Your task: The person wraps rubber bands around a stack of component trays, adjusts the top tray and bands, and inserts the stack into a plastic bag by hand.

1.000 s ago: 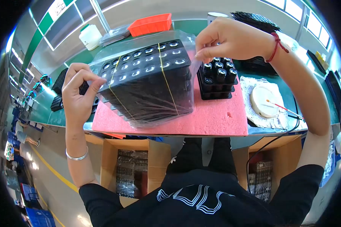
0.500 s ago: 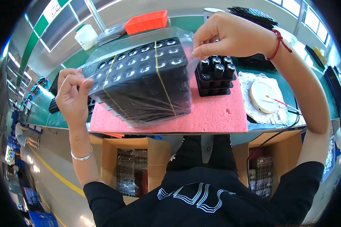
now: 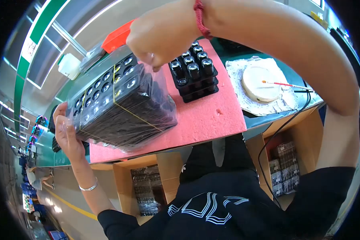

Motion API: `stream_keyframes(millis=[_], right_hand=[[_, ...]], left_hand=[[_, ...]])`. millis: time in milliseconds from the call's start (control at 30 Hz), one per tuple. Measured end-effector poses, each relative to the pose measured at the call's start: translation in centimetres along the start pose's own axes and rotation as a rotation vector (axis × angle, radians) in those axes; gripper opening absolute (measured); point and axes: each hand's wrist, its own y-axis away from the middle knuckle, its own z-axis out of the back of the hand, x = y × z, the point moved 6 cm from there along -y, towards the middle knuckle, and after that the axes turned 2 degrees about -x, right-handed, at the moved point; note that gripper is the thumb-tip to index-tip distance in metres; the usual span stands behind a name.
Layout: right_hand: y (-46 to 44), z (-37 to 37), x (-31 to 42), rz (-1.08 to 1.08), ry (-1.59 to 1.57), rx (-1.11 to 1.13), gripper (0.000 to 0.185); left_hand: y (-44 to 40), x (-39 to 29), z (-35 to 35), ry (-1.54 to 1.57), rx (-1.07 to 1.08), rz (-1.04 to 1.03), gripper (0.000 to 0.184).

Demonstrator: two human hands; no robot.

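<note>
A stack of black plastic trays [image 3: 116, 116] with round, shiny-bottomed pockets is bound by yellow bands and sits tilted inside a clear plastic bag [image 3: 162, 94]. My left hand [image 3: 69, 136] grips the bag at the left end of the stack, thumb in front. At the upper right corner of the stack, my right hand [image 3: 158, 38] is closed on the bag's film, its fingertips partly hidden behind the hand. Just right of the bag stands a smaller stack of black trays [image 3: 198, 88] with shiny dark cylinders upright in it.
Both stacks are on a pink foam board [image 3: 216, 116] at the table's front edge. A brush [image 3: 286, 84] lies over a round cream pad [image 3: 260, 86] at right. Behind are a red bin [image 3: 116, 38] and white bottle [image 3: 69, 66]. Cardboard boxes [image 3: 170, 176] stand below.
My right hand has moved left and across the top of the bag, its arm now reaching over the table. The view has turned, and the bagged stack appears further left and more tilted.
</note>
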Motion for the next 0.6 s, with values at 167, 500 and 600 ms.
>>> stream_keyframes(millis=[167,500,600], right_hand=[[-0.4,0.8,0.4,0.030,0.137,0.057,0.020],[-1.0,1.7,1.4,0.060,0.141,-0.081,0.021],[-1.3,2.0,1.8,0.058,0.140,-0.150,0.021]], left_hand=[[1.1,1.9,-0.4,0.178,-0.138,0.110,0.055],[1.8,2.9,-0.4,0.379,-0.278,0.252,0.039],[1.8,2.9,-0.2,0.398,-0.258,0.272,0.040]])
